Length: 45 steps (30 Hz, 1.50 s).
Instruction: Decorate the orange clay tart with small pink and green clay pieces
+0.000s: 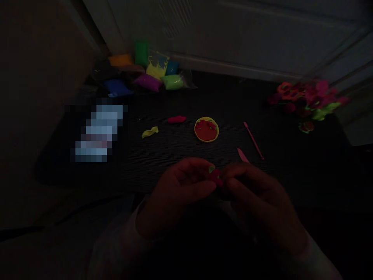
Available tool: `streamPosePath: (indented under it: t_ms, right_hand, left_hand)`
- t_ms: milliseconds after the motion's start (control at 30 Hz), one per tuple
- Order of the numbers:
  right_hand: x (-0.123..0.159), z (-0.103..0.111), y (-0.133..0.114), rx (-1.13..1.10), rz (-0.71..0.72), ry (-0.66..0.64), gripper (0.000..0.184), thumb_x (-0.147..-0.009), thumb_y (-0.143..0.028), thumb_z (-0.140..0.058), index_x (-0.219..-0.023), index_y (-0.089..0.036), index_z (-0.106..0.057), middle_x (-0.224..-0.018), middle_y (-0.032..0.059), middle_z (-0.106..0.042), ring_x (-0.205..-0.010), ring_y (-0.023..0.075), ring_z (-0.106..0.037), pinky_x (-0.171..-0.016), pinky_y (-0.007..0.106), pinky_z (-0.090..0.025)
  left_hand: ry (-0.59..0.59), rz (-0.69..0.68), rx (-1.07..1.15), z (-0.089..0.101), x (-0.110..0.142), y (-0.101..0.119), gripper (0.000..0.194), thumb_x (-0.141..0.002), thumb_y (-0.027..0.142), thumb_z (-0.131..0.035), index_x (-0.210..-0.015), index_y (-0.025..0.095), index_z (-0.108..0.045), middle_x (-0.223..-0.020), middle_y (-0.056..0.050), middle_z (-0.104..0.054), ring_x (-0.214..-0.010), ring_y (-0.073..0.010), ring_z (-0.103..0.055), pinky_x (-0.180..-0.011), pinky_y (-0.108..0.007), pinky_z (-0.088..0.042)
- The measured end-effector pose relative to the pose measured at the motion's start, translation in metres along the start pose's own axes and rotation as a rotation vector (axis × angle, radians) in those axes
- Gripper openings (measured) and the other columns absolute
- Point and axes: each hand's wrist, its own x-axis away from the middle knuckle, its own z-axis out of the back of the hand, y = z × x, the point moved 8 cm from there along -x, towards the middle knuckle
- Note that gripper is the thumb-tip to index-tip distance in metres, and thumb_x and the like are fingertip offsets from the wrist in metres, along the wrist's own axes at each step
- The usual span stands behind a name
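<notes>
A small red clay flower with green bits (215, 177) is held up near the front of the dark table. My left hand (183, 186) pinches it between thumb and fingers from the left. On the other side, my right hand (256, 194) has its closed fingertips against the flower's right edge. Beyond my hands lies a round clay disc (206, 133), red-orange with a yellow braided-looking rim, bearing small red flowers and green leaves along its upper part. A pink modelling knife (243, 155) is partly hidden behind my right hand. A thin pink modelling tool (253, 140) lies farther right.
A red clay roll (176, 119) and a yellow clay strip (150, 132) lie left of the disc. Bags of coloured clay (148, 81) crowd the back left, above a bright blurred-out screen (99, 134). Colourful clay flowers (311, 97) are piled at the back right, beside a small red-green piece (306, 127).
</notes>
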Motion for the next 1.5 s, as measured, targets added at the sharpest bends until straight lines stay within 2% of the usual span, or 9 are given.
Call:
streamPosePath:
  t_ms: [167,500,700,900,1100,1300,1500]
  right_hand:
    - [0.008,-0.006,-0.001,-0.187,-0.051,0.012,0.01,-0.078,-0.03,-0.055,-0.086,-0.027,-0.061,-0.074,-0.0031,-0.064,-0.068,0.0094,-0.06,-0.059,0.019,-0.047]
    - [0.014,-0.009,-0.005,-0.1,-0.071,-0.016,0.007,-0.074,-0.03,-0.059,-0.071,-0.024,-0.062,-0.066,-0.0038,-0.062,-0.061,0.0081,-0.055,-0.053,0.017,-0.043]
    - [0.013,-0.009,-0.002,-0.093,-0.09,0.0,0.009,-0.073,-0.031,-0.06,-0.072,-0.022,-0.061,-0.066,-0.0035,-0.06,-0.059,0.0073,-0.053,-0.051,0.017,-0.042]
    - [0.012,-0.009,-0.006,-0.04,-0.058,0.02,0.01,-0.075,-0.031,-0.057,-0.072,-0.022,-0.061,-0.067,-0.0031,-0.061,-0.061,0.0088,-0.056,-0.053,0.018,-0.044]
    - [0.012,-0.009,-0.006,-0.034,-0.04,0.04,0.009,-0.076,-0.031,-0.057,-0.073,-0.022,-0.06,-0.068,-0.0038,-0.062,-0.06,0.0075,-0.056,-0.053,0.017,-0.044]
    - [0.011,-0.01,-0.001,-0.035,-0.083,0.03,0.012,-0.075,-0.034,-0.057,-0.073,-0.022,-0.059,-0.067,-0.0035,-0.062,-0.061,0.0097,-0.057,-0.048,0.019,-0.042]
    - [0.012,-0.008,-0.003,0.03,-0.034,0.053,0.014,-0.075,-0.035,-0.056,-0.075,-0.021,-0.06,-0.069,-0.0013,-0.062,-0.061,0.0105,-0.057,-0.051,0.02,-0.045]
  left_hand:
    - [-0.03,-0.001,0.042,-0.009,0.012,-0.002,0.022,-0.064,0.003,-0.064,-0.079,0.02,-0.064,-0.069,0.005,-0.066,-0.062,-0.0051,-0.06,-0.058,-0.013,-0.045]
    - [0.004,-0.017,-0.069,-0.003,0.024,-0.006,0.023,-0.064,0.007,-0.067,-0.08,0.022,-0.064,-0.073,0.006,-0.066,-0.067,-0.0059,-0.061,-0.062,-0.014,-0.047]
    - [0.052,-0.016,-0.1,0.0,0.024,-0.005,0.018,-0.064,0.011,-0.068,-0.078,0.021,-0.064,-0.068,0.005,-0.065,-0.061,-0.0058,-0.06,-0.058,-0.014,-0.047]
    - [0.087,-0.04,-0.127,0.003,0.023,-0.004,0.014,-0.065,0.012,-0.068,-0.076,0.022,-0.065,-0.069,0.007,-0.065,-0.064,-0.0057,-0.06,-0.061,-0.014,-0.046]
    - [0.053,-0.074,-0.107,0.0,0.022,-0.003,0.016,-0.067,0.011,-0.066,-0.077,0.023,-0.064,-0.072,0.008,-0.066,-0.065,-0.0026,-0.06,-0.06,-0.01,-0.045]
    - [0.094,-0.08,-0.119,0.002,0.022,-0.002,0.025,-0.065,0.011,-0.067,-0.086,0.023,-0.062,-0.073,0.006,-0.066,-0.067,-0.0055,-0.061,-0.06,-0.013,-0.047]
    - [0.123,-0.069,-0.177,0.005,0.022,-0.003,0.025,-0.064,0.013,-0.068,-0.086,0.023,-0.062,-0.072,0.006,-0.066,-0.068,-0.0084,-0.062,-0.063,-0.018,-0.048]
